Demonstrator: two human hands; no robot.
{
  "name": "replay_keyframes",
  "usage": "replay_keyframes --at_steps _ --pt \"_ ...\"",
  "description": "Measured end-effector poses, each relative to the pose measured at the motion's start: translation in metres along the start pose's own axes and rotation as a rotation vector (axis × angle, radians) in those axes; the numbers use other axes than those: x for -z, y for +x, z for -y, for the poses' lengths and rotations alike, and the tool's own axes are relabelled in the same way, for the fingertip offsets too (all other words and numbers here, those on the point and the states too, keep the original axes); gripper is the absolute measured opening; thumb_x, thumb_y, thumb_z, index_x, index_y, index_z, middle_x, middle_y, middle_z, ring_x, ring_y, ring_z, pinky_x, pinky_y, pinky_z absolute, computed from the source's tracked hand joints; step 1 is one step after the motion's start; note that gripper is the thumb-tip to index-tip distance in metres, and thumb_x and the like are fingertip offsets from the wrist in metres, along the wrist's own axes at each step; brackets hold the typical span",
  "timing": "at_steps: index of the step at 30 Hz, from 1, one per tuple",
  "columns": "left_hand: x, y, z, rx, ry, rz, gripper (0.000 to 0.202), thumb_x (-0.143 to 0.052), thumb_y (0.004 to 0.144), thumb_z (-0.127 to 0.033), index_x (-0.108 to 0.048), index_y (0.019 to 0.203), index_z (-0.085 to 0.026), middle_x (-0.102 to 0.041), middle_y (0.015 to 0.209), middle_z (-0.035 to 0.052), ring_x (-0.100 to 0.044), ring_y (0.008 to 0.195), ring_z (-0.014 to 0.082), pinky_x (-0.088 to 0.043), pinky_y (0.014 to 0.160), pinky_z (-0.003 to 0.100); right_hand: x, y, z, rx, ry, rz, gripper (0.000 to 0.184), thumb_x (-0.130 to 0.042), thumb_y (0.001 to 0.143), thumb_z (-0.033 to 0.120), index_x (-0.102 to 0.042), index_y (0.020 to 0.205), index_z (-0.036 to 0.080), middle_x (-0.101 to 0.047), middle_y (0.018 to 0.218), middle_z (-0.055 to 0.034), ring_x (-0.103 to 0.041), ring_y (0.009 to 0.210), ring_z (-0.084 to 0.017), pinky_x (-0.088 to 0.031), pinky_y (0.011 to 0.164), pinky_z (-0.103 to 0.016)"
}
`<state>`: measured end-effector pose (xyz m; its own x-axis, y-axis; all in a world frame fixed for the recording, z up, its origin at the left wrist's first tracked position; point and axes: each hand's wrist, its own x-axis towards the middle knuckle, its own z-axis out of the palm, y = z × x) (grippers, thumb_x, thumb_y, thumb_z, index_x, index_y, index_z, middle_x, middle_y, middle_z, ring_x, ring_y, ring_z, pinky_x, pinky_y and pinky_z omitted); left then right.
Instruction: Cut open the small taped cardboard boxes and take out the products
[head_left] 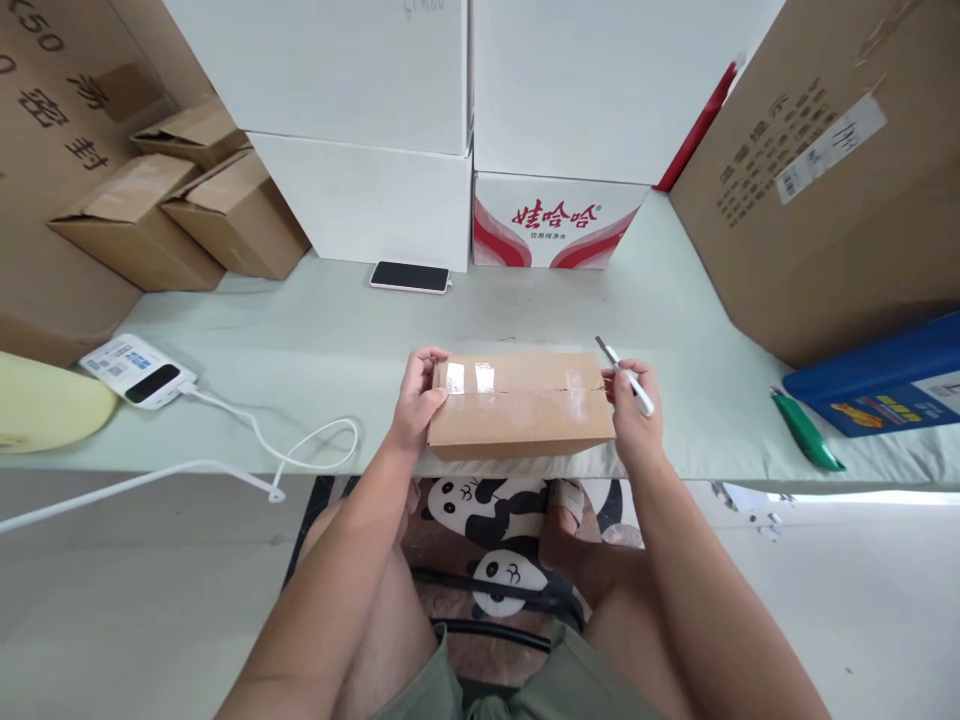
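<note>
A brown cardboard box (525, 420) lies at the front edge of the table, with clear tape along its top seam. My left hand (416, 400) grips the box's left end, thumb on top. At the right end, my right hand (636, 405) is closed around a white utility knife (634, 385), its blade out and pointing up and left. The fingers of that hand also rest against the box's right end. The tape seam looks slit toward the right, though how far I cannot tell.
Behind stand white boxes (360, 200) and a red-and-white carton (559, 225), with a phone (410, 277) before them. Small brown boxes (142, 215) and a white device (139, 372) with a cable (259, 430) are left. A green cutter (806, 430) and blue box (885, 375) are right.
</note>
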<state>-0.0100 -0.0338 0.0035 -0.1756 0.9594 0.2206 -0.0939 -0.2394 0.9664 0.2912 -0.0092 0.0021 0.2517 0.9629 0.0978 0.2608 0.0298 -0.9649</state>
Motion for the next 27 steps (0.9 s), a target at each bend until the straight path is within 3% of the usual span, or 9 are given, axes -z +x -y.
replay_keyframes --at_steps 4,7,11,14,18,21,24,27 --pt "0.005 0.005 -0.004 -0.122 0.119 0.092 0.026 -0.058 0.064 -0.027 -0.068 0.088 -0.023 -0.066 0.1 0.0065 -0.061 0.094 0.0249 -0.052 0.085 0.038 -0.005 -0.012 -0.001 0.012 0.065 0.124 0.054 -0.057 0.086 0.076 -0.052 0.106 0.027 -0.06 0.087 -0.0005 -0.058 0.075 -0.017 -0.048 0.071 -0.031" --pt "0.012 0.009 -0.007 -0.125 0.148 0.104 0.022 -0.059 0.062 -0.029 -0.071 0.079 -0.022 -0.067 0.107 0.0089 -0.06 0.111 0.0313 -0.049 0.098 0.043 -0.008 -0.018 -0.006 0.05 0.146 0.199 0.07 -0.055 0.077 0.089 -0.047 0.116 0.031 -0.063 0.105 -0.0034 -0.063 0.089 -0.021 -0.053 0.078 -0.035" --pt "0.019 0.012 -0.006 -0.061 0.071 0.042 0.029 -0.061 0.059 -0.033 -0.074 0.082 -0.021 -0.068 0.108 0.0089 -0.061 0.107 0.0316 -0.051 0.092 0.042 -0.008 -0.02 -0.012 0.113 0.347 0.556 0.102 -0.062 0.059 0.099 -0.028 0.136 0.04 -0.051 0.144 -0.0081 -0.062 0.122 -0.029 -0.053 0.102 -0.047" --pt "0.02 0.015 -0.005 -0.044 0.005 0.026 0.028 -0.061 0.059 -0.035 -0.074 0.079 -0.02 -0.067 0.107 0.01 -0.061 0.104 0.0305 -0.051 0.089 0.04 -0.002 -0.02 -0.013 0.157 0.304 0.698 0.116 -0.074 0.051 0.095 -0.023 0.14 0.039 -0.044 0.149 -0.0106 -0.051 0.138 -0.034 -0.043 0.116 -0.052" --pt "0.019 0.017 -0.003 -0.027 -0.073 -0.005 0.026 -0.065 0.057 -0.038 -0.072 0.075 -0.02 -0.067 0.104 0.0098 -0.061 0.1 0.0285 -0.051 0.085 0.037 0.006 -0.024 -0.012 0.224 0.173 0.683 0.116 -0.09 0.052 0.075 -0.023 0.139 0.036 -0.047 0.14 -0.0103 -0.053 0.13 -0.034 -0.045 0.111 -0.051" --pt "0.014 0.015 -0.004 0.022 -0.15 -0.033 0.029 -0.069 0.061 -0.043 -0.072 0.079 -0.021 -0.068 0.101 0.0082 -0.061 0.095 0.027 -0.051 0.081 0.036 0.004 -0.03 -0.011 0.203 0.12 0.556 0.106 -0.093 0.051 0.064 -0.031 0.132 0.033 -0.05 0.127 -0.0073 -0.057 0.115 -0.03 -0.049 0.101 -0.048" --pt "0.007 0.01 -0.004 0.071 -0.296 -0.04 0.051 -0.063 0.074 -0.067 -0.074 0.099 -0.024 -0.069 0.104 0.007 -0.064 0.098 0.0284 -0.054 0.082 0.038 -0.003 -0.032 -0.005 0.111 0.171 0.404 0.1 -0.094 0.045 0.061 -0.039 0.123 0.032 -0.053 0.126 -0.0056 -0.055 0.116 -0.029 -0.049 0.099 -0.046" --pt "0.002 0.004 -0.003 0.116 -0.383 0.064 0.077 -0.062 0.069 -0.085 -0.068 0.12 -0.028 -0.071 0.115 0.0068 -0.066 0.111 0.0331 -0.056 0.09 0.043 -0.013 -0.028 0.007 -0.096 0.376 0.298 0.087 -0.09 0.051 0.065 -0.042 0.116 0.031 -0.059 0.12 -0.0034 -0.061 0.108 -0.027 -0.054 0.09 -0.042"
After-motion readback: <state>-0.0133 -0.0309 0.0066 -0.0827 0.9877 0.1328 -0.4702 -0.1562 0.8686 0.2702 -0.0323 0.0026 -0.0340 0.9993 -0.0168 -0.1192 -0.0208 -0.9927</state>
